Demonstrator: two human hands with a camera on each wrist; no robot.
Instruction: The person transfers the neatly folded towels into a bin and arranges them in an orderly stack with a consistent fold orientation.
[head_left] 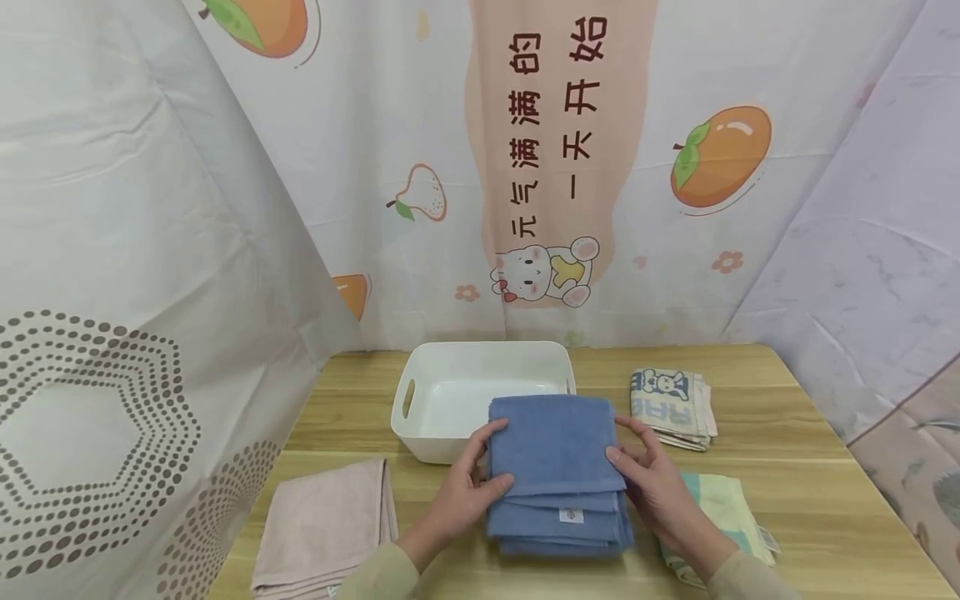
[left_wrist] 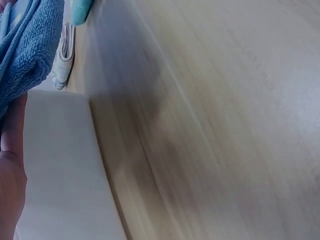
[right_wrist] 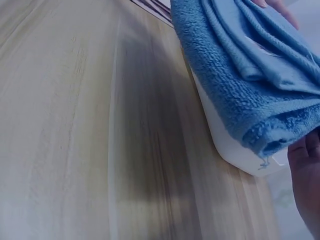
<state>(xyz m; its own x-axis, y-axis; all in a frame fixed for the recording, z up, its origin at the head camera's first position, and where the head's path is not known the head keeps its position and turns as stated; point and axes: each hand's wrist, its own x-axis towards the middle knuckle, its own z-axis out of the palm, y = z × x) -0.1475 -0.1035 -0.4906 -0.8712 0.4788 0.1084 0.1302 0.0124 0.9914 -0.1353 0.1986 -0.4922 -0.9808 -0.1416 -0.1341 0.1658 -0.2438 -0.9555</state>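
A folded blue towel with a small white label is held up between both hands, above the table and in front of the white basket. My left hand grips its left edge, thumb on the near face. On the opposite edge my right hand grips it the same way. Seen from the left wrist, the towel hangs clear of the wood, and part of the left hand shows beneath it. In the right wrist view the layered folds of the towel rest against the right hand.
On the wooden table, a folded pink towel lies at the left. A patterned white and blue towel sits at the back right, and a yellow and green towel lies nearer, partly behind the right forearm. Printed curtains hang behind.
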